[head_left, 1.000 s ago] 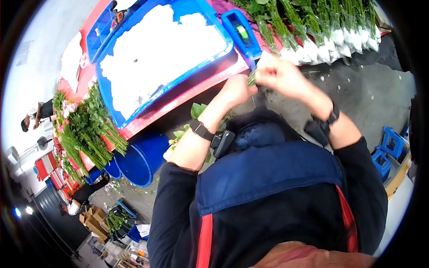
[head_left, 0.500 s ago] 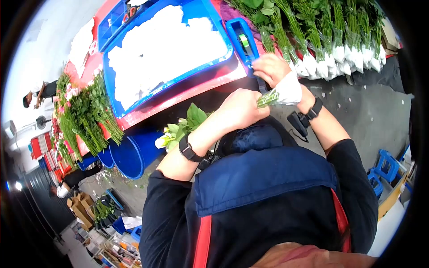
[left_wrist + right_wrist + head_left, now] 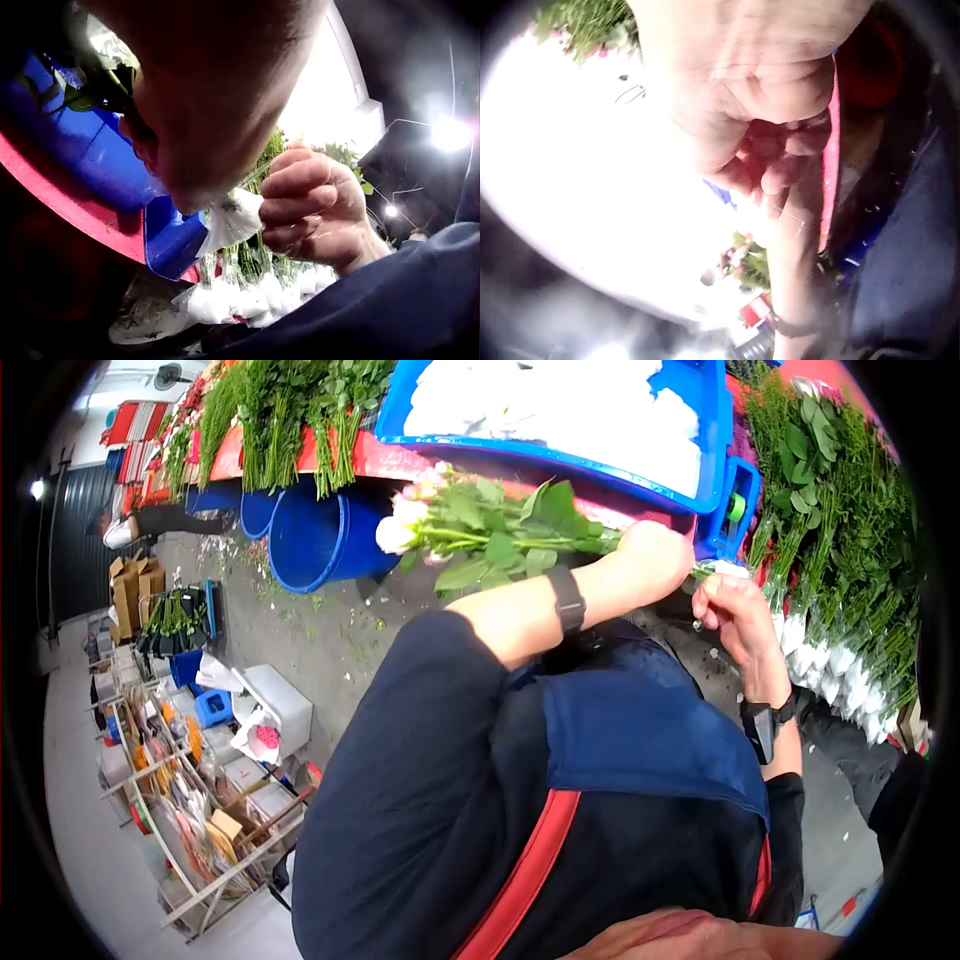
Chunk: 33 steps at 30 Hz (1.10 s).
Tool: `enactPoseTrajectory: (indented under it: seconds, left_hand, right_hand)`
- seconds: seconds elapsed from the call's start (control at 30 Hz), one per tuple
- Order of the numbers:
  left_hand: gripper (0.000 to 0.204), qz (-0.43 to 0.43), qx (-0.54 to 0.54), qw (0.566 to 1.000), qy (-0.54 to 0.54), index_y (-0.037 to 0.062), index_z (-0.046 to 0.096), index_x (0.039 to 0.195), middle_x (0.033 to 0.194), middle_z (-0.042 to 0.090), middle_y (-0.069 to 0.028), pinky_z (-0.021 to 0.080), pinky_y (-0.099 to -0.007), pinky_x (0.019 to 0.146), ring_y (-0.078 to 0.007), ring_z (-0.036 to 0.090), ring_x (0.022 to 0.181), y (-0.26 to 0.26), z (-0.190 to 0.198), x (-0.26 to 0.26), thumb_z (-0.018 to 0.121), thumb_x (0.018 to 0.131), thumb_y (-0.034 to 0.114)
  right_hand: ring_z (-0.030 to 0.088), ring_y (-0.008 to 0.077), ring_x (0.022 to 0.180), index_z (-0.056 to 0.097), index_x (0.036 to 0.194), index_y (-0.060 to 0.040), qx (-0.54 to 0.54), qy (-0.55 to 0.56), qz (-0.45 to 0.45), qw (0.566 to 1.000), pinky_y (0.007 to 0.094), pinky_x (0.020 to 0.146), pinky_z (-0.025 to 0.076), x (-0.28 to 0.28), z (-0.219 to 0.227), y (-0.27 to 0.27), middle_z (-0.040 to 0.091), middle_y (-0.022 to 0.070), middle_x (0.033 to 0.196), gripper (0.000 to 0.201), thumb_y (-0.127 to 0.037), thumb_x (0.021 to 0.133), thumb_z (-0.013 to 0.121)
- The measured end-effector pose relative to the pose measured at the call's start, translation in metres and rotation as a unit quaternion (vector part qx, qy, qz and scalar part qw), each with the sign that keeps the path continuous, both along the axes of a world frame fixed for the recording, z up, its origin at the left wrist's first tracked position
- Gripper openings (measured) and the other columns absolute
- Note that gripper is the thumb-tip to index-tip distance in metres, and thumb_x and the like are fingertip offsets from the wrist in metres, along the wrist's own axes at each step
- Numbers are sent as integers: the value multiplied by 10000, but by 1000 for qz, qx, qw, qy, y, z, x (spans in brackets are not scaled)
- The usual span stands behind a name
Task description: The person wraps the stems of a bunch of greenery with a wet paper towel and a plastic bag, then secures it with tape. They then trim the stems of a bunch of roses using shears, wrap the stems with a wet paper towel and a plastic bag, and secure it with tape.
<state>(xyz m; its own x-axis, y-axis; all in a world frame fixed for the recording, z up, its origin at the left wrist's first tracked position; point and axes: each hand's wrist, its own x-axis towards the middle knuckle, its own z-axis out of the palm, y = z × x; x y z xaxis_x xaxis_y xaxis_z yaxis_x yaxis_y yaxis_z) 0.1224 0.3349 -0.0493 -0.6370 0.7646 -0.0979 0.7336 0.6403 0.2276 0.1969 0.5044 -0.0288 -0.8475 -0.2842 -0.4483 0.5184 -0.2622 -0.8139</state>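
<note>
My left hand (image 3: 655, 560) grips a bunch of stems with pale pink roses (image 3: 400, 525) and broad green leaves (image 3: 530, 530) extending to the left. White wrapping (image 3: 232, 221) covers the stem ends just beyond that hand in the left wrist view. Right beside the wrapping, my right hand (image 3: 738, 615) has its fingers curled in. A thin clear strip (image 3: 787, 217), like tape, glints at its fingertips in the right wrist view. Behind the hands stands a blue tape dispenser (image 3: 728, 525) with a green-cored roll (image 3: 737, 508).
A blue tray (image 3: 550, 458) of white material sits on the red table (image 3: 370, 460). Wrapped flower bunches (image 3: 835, 670) hang over the edge at right, and more stems (image 3: 270, 450) lie at left. Blue buckets (image 3: 340, 550) stand below the table.
The head view has swung toward the left. My right hand has come from the dispenser to the wrapped stem ends. The roses have come into fuller view, pointing left.
</note>
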Motion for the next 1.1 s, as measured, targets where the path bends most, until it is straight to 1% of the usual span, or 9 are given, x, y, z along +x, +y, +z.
enactPoseTrajectory:
  seconds: [0.17,0.33,0.47,0.53,0.63,0.83,0.97,1.03,1.1]
  left_hand:
    - [215,-14,166,983,-72,71,673,806,779,662,-151,530,-429,657,-324,655,736,-23,-2,-1,652,730,271]
    - [295,-79,-36,956,-280,-1,644,757,721,630,-205,497,-458,673,-364,632,709,-36,37,-15,596,763,290]
    - [278,-32,-4,889,-457,-15,591,726,610,551,-118,431,-357,580,-203,509,558,-48,64,-26,604,784,256]
    - [248,-9,17,873,-487,-14,582,734,596,515,-61,409,-320,565,-136,462,562,-51,67,-30,607,783,228]
    - [204,3,159,862,-482,-10,578,759,610,486,-9,400,-296,564,-93,446,585,-53,68,-27,606,773,191]
    - [280,80,3,984,-158,-27,644,828,788,654,-227,520,-448,661,-393,648,772,-30,38,-18,633,783,249]
    - [234,12,14,1000,-22,8,628,755,725,648,-194,529,-433,630,-338,663,712,-21,30,-23,614,791,239]
    - [202,-12,13,1000,-4,25,618,728,671,638,-170,523,-415,574,-318,656,635,-16,34,-23,601,782,218]
    - [187,-60,14,998,28,32,610,709,643,632,-159,521,-406,553,-305,652,598,-10,34,-23,596,774,207]
  right_hand:
    - [510,68,478,619,1051,55,-75,-78,-57,993,175,400,349,-40,46,-13,668,94,764,287,-198,934,549]
    - [483,34,481,509,1250,53,34,29,96,994,155,395,351,-72,47,10,672,151,1011,472,11,781,543]
    - [628,160,894,606,1144,4,215,193,217,932,295,805,500,-67,-7,17,664,71,1077,361,-76,793,635]
    - [624,144,923,643,1082,-8,280,244,215,903,301,808,498,-52,-26,18,675,76,1007,278,-122,828,658]
    - [640,133,807,655,1053,-14,194,267,-40,943,285,750,507,-16,-75,-12,694,60,870,223,-117,856,651]
    - [512,20,534,701,861,-10,223,47,-1,974,169,480,376,-5,23,-42,657,4,713,192,-181,902,624]
    - [594,77,669,633,1057,0,56,75,-62,994,197,566,446,-8,26,-28,663,40,922,211,-137,898,614]
    - [630,132,750,622,1019,-5,117,229,-155,954,238,607,476,1,20,-31,652,66,946,213,-136,856,663]
    - [590,312,952,581,1051,-28,571,505,-40,646,418,842,444,1,36,-13,618,139,976,380,-78,698,714]
